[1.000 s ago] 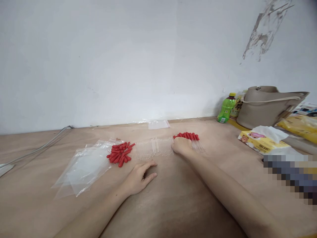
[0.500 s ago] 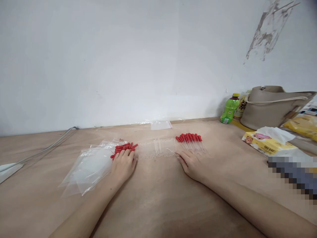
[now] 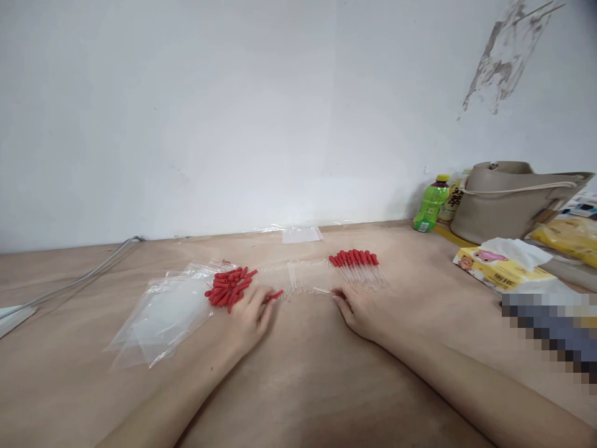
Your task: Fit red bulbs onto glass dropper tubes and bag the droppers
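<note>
Plastic bags (image 3: 161, 314) lie nearby; left hand (image 3: 249, 316) pinches a red bulb (image 3: 277, 295), right hand (image 3: 357, 311) a tube (image 3: 321, 290).

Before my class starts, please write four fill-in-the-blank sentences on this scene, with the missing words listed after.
1. The left hand pinches a small piece that is ____ in colour.
2. The hand nearest the red-topped tubes is the person's ____ one.
3. The clear bags lie on the ____ side of the loose red pile in this view.
4. The green bottle has a ____ cap.

Missing words: red; right; left; yellow.
</note>
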`<state>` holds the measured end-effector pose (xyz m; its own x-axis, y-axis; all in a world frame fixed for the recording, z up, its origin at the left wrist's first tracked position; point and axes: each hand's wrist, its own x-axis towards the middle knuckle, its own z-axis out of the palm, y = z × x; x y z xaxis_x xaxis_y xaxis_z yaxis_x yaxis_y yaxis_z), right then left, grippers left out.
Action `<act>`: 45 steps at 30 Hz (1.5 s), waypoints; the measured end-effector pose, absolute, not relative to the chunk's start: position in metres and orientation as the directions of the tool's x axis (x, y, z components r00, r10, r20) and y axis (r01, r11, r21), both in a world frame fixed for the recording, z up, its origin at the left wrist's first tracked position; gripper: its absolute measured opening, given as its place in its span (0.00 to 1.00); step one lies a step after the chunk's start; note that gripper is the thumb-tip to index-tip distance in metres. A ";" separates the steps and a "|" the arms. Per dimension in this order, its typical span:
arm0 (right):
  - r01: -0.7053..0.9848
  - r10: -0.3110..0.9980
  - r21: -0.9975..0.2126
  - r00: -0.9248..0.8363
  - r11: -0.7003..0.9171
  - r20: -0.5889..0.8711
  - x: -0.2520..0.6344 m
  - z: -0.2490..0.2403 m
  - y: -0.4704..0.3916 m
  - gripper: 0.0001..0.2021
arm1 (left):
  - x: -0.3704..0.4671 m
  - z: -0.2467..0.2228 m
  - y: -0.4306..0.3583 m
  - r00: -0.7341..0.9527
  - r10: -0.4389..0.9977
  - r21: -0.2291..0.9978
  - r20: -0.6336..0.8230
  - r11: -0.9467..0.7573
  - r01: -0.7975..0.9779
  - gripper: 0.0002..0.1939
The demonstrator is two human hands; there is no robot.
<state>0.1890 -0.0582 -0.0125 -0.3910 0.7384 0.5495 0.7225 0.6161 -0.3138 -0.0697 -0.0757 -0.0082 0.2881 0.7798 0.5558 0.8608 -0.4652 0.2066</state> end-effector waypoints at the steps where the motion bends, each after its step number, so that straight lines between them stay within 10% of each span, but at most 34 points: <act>1: 0.706 0.725 -0.317 -0.400 0.634 0.561 0.189 -0.016 -0.056 0.10 | -0.062 -0.010 -0.080 0.302 0.799 0.307 0.520 -0.505 0.807 0.08; 37: 0.414 0.592 -0.425 -0.611 0.805 0.526 0.178 -0.024 -0.058 0.10 | -0.034 -0.021 -0.084 0.387 0.899 0.768 0.204 -0.392 0.506 0.11; 45: 0.520 0.516 -0.164 -0.658 0.838 0.548 0.179 -0.015 -0.058 0.12 | -0.033 -0.022 -0.085 0.375 0.910 0.764 0.177 -0.367 0.531 0.13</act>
